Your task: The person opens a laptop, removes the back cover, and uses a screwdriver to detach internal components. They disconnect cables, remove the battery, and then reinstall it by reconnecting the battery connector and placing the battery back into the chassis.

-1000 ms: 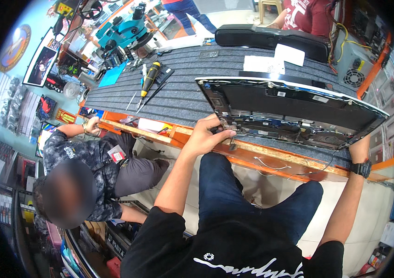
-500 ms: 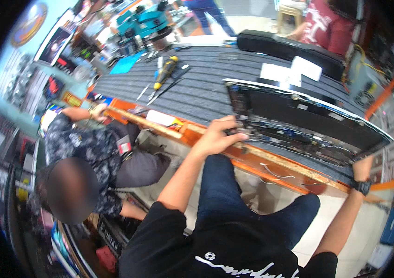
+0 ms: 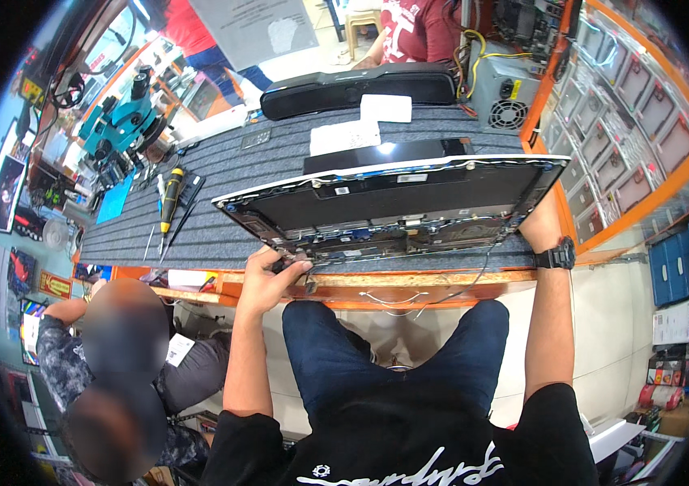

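A laptop (image 3: 409, 193) with its inner parts bare stands tilted on the bench, its dark panel facing me and a row of boards and cables along the lower edge. My left hand (image 3: 267, 279) grips its near left corner, thumb on the near side, closed around a small dark part there. At the right end my right hand (image 3: 543, 223), with a black watch on the wrist, holds the laptop's edge; its fingers are mostly hidden behind the panel. A thin loose cable (image 3: 474, 279) hangs from the laptop over the bench edge.
On the ribbed grey mat (image 3: 223, 235) lie a yellow-black screwdriver (image 3: 170, 201), tweezers and a blue sheet (image 3: 115, 198). White papers (image 3: 344, 138) and a black speaker bar (image 3: 360, 91) sit behind the laptop. A teal microscope (image 3: 125, 121) stands far left. A person (image 3: 61, 344) sits at my left.
My view has turned to the right, so the laptop and bench appear further left and more level. Both hands keep hold of the laptop.
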`<state>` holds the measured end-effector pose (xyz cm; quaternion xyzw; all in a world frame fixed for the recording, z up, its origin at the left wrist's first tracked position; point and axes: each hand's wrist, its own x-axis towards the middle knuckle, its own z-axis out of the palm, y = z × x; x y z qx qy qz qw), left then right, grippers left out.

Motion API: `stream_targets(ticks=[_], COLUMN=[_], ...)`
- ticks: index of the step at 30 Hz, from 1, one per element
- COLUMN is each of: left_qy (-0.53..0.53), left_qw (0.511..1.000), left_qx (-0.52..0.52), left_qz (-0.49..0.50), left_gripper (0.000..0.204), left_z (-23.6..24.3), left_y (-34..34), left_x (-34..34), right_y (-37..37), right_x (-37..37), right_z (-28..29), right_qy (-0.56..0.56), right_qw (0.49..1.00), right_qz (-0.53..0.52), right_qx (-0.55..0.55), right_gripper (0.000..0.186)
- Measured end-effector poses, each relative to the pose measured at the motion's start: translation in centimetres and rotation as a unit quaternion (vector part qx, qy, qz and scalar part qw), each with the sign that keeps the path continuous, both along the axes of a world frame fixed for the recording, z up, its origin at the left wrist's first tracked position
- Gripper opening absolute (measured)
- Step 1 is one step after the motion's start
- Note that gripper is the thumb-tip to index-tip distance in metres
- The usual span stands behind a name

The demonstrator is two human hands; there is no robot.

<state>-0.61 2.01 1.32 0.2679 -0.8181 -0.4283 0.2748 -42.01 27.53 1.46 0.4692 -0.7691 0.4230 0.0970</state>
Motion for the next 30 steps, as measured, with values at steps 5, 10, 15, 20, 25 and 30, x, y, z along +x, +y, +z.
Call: stream_targets(ticks=[5,10,15,20,25,30], left_qy=[-0.019,-0.009,-0.008,-0.038,-0.026,-0.017], left_qw=[1.0,1.0,1.0,0.999,0.997,0.999], left_qx=[0.021,-0.013,0.008,0.007,0.06,-0.034], left_qz=[0.003,0.01,-0.009,0.034,0.041,-0.004], left_gripper=[0.016,0.012,0.015,0.01,0.009,0.015], left_z=[-0.6,1.2,-0.7,-1.7,-1.6,-1.0], left_y=[-0.5,0.6,-1.0,-1.5,-1.4,-1.1], left_x=[0.5,-0.1,-0.3,1.5,1.0,0.5], right_y=[-0.4,-0.6,0.7,4.9,7.3,7.0], right_x=[0.8,-0.1,-0.6,1.9,4.1,3.2], right_z=[1.8,0.9,1.7,4.5,2.4,-1.3], right_qy=[0.007,-0.004,-0.018,-0.048,-0.008,0.125], right_qw=[1.0,0.999,0.994,0.99,0.991,0.983], right_qz=[0.018,-0.041,-0.086,-0.123,-0.116,-0.11], right_qx=[0.001,-0.004,-0.064,-0.05,0.07,0.077], right_gripper=[0.032,0.026,0.028,0.033,0.042,0.032])
